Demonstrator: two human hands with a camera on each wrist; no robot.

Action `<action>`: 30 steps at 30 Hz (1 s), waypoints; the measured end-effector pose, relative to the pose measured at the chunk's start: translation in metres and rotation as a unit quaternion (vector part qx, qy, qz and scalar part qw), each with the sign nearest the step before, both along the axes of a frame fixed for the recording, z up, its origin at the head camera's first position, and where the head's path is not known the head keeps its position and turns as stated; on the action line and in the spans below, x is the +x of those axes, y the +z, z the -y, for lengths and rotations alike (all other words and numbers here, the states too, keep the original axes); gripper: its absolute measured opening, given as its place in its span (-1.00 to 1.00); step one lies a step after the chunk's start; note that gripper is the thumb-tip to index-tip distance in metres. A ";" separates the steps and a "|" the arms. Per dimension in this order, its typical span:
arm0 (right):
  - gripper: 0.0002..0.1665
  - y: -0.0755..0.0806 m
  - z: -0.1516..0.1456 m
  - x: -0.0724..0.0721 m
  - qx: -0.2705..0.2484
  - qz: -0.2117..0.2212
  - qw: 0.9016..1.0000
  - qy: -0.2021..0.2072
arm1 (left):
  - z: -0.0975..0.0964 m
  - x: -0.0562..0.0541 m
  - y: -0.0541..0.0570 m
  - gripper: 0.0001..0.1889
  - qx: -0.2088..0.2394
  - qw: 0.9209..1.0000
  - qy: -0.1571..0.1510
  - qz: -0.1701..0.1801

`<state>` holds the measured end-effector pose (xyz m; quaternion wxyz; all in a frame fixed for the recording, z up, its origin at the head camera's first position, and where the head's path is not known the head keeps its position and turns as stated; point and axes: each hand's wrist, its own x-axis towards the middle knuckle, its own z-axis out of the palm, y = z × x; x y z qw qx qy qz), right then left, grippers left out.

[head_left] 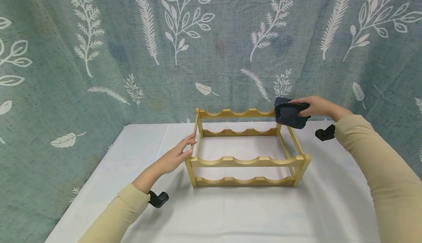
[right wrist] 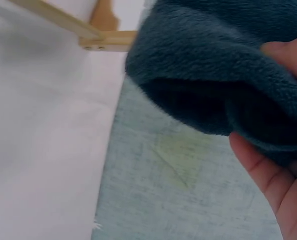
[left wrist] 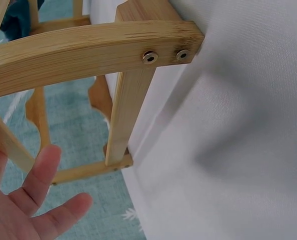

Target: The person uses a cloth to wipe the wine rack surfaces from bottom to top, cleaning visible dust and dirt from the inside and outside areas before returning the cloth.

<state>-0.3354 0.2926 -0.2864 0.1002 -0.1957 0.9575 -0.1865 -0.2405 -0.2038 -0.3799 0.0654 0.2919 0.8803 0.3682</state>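
A two-tier wooden rack (head_left: pixel 244 161) with scalloped rails, like a wine bottle rack, stands on the white table. My left hand (head_left: pixel 173 156) is at the rack's left side, fingers fairly straight and spread against its upper side bar; in the left wrist view the fingers (left wrist: pixel 43 167) are extended near the wood. At the rack's back right corner, my right hand (head_left: pixel 314 107) grips a folded dark blue cloth (head_left: pixel 290 114). In the right wrist view the plush cloth (right wrist: pixel 203 55) is pinched between thumb and fingers and hides part of the rack.
The white-covered table (head_left: pixel 217 213) extends around the rack. A green curtain (head_left: pixel 217 52) with white leaf patterns hangs right behind the table's back edge and at both sides. Black wrist devices (head_left: pixel 159 199) sit on both forearms.
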 end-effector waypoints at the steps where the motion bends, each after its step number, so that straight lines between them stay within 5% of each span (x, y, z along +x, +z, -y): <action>1: -0.32 -0.003 0.000 0.002 -0.001 -0.002 1.000 0.004 | 0.000 0.000 0.000 -0.54 -0.001 1.000 -0.001 -0.001; 17: -0.14 -0.024 0.005 0.017 -0.028 0.019 0.999 0.042 | 0.004 -0.007 -0.005 -0.38 0.040 0.997 -0.048 0.051; 30: -0.11 -0.026 0.007 0.020 -0.019 0.013 0.999 0.047 | 0.014 -0.020 -0.002 -0.41 0.028 0.997 -0.054 0.042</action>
